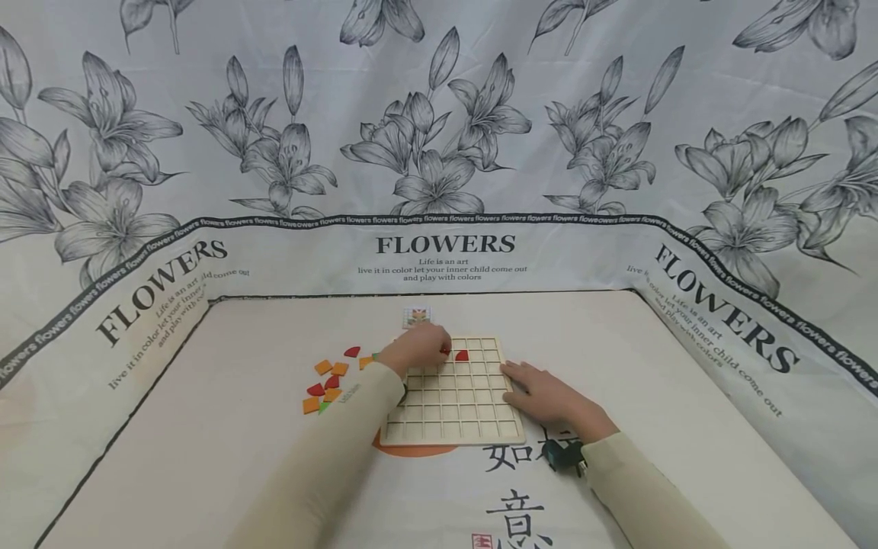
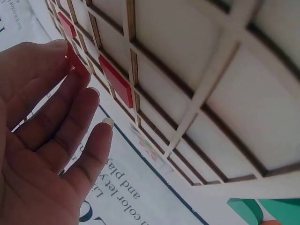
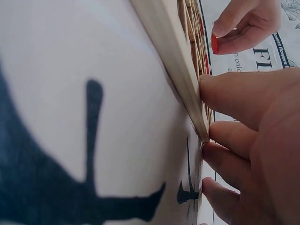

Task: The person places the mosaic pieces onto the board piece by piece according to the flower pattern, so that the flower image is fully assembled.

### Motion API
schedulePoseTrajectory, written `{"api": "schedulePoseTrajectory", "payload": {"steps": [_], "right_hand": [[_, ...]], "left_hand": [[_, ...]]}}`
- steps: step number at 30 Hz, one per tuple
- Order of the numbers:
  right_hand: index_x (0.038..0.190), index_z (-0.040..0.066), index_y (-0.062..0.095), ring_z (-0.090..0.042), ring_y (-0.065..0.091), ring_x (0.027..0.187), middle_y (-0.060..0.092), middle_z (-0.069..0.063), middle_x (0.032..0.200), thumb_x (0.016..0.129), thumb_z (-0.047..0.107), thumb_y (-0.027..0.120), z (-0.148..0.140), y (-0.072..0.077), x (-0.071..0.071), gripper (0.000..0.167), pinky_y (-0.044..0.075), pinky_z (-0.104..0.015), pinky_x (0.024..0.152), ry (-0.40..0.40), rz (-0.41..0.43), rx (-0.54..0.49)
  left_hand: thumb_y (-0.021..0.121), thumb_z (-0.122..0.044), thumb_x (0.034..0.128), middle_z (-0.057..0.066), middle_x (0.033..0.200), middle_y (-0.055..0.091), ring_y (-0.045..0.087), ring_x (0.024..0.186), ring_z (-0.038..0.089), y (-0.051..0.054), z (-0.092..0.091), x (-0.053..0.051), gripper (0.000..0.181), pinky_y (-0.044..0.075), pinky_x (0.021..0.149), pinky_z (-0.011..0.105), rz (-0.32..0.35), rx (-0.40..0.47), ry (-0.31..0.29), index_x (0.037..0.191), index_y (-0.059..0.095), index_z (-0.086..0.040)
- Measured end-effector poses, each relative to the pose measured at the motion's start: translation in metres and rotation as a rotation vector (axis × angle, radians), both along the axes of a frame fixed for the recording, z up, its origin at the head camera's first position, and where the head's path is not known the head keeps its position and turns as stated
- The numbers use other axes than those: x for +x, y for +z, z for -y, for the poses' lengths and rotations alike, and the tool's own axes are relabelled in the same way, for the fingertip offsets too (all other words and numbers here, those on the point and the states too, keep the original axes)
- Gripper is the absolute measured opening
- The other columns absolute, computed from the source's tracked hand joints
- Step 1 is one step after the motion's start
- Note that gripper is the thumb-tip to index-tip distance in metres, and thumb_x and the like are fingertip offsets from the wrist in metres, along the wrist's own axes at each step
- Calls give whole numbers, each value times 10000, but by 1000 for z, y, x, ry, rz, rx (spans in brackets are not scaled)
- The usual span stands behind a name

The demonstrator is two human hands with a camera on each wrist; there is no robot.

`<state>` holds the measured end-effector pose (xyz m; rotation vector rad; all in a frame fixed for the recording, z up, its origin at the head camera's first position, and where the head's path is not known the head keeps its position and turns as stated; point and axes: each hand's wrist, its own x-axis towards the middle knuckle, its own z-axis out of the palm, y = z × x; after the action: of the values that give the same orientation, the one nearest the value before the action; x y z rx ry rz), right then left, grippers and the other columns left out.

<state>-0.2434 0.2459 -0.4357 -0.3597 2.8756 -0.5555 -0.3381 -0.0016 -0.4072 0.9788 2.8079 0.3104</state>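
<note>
"Pinching a red piece between thumb and fingertip of the left hand, other fingers loosely spread, over the far rows of the wooden grid board. Tips for seating it neatly?"

"Sure: hold by the edges, line up corner and curve with the square, dip one side in first, then press flat with a fingertip. Careful not to nudge the laid red pieces nearby."

"And the right hand?"

"Touching the board's right edge, fingers fairly straight, not wrapped round anything. Good brace against sliding."

"Any blind spots?"

"Plenty. In the head view, barely a sliver of red by the left fingertips: held or laid, hard to tell. Same for contact with the grid. Pattern card just beyond that hand, print too small to read. Loose pieces left of the board, some possibly hidden behind the left sleeve."
</note>
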Motion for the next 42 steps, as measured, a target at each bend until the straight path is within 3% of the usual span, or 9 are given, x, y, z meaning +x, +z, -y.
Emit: {"api": "schedulePoseTrajectory", "payload": {"steps": [9, 17, 20, 23, 27, 31, 34, 42], "right_hand": [[1508, 147, 343, -374, 211, 1472, 297, -108, 1579, 972, 376, 512, 0, 0, 1, 607, 187, -561, 1171, -5, 2, -3], [1502, 136, 354, -375, 221, 1469, 307, -119, 1573, 975, 356, 510, 0, 2, 2, 591, 188, -556, 1172, 9, -18, -10], [1501, 131, 356, -381, 229, 1464, 311, -126, 1571, 976, 355, 508, 0, 2, 2, 590, 194, -559, 1169, 14, -25, -5], [1503, 140, 352, -387, 227, 1463, 306, -132, 1572, 975, 365, 511, 0, 3, 3, 596, 203, -567, 1162, 7, -13, -3], [1508, 167, 347, -397, 232, 1459, 296, -152, 1572, 972, 375, 517, 1, 6, 3, 600, 233, -577, 1146, -21, 21, -3], [1504, 171, 357, -405, 255, 1448, 305, -178, 1562, 964, 372, 530, 3, 8, 4, 601, 261, -573, 1135, -31, 36, 6], [1502, 172, 362, -402, 259, 1448, 307, -181, 1560, 961, 374, 536, 4, 9, 4, 603, 264, -567, 1136, -33, 44, 5], [1499, 159, 366, -401, 274, 1442, 317, -190, 1553, 962, 355, 544, 2, 8, 2, 599, 282, -554, 1131, -24, 29, 2]], "left_hand": [[509, -37, 923, -42, 574, 214, 192, 533, 111, -1, -7, 6, 378, 219, 528, 266, 22, -7, 9, 609, 362, -187], [518, -14, 898, -43, 575, 182, 169, 534, 112, 0, -10, 8, 397, 194, 522, 265, -9, -6, 20, 602, 317, -185], [519, -15, 904, -37, 595, 232, 213, 554, 116, 1, -11, 8, 345, 217, 534, 268, -17, -11, 29, 621, 396, -169], [540, -35, 920, -47, 638, 423, 340, 594, 111, 2, -12, 8, 244, 305, 568, 266, -22, -11, 44, 707, 577, -146], [555, -61, 938, -9, 882, 672, 520, 731, 107, 1, -13, 7, 169, 454, 691, 271, -19, -8, 65, 914, 714, -116], [566, -74, 939, 24, 1052, 706, 631, 906, 132, -1, -14, 5, 182, 527, 828, 310, -8, -4, 89, 1023, 725, -109], [581, -85, 940, 31, 1096, 700, 642, 978, 154, -1, -14, 3, 187, 528, 859, 320, 9, 0, 101, 1067, 716, -107], [604, -94, 934, 19, 1058, 705, 636, 898, 141, 0, -13, 3, 168, 525, 804, 309, 13, 23, 112, 1054, 718, -118]]}}
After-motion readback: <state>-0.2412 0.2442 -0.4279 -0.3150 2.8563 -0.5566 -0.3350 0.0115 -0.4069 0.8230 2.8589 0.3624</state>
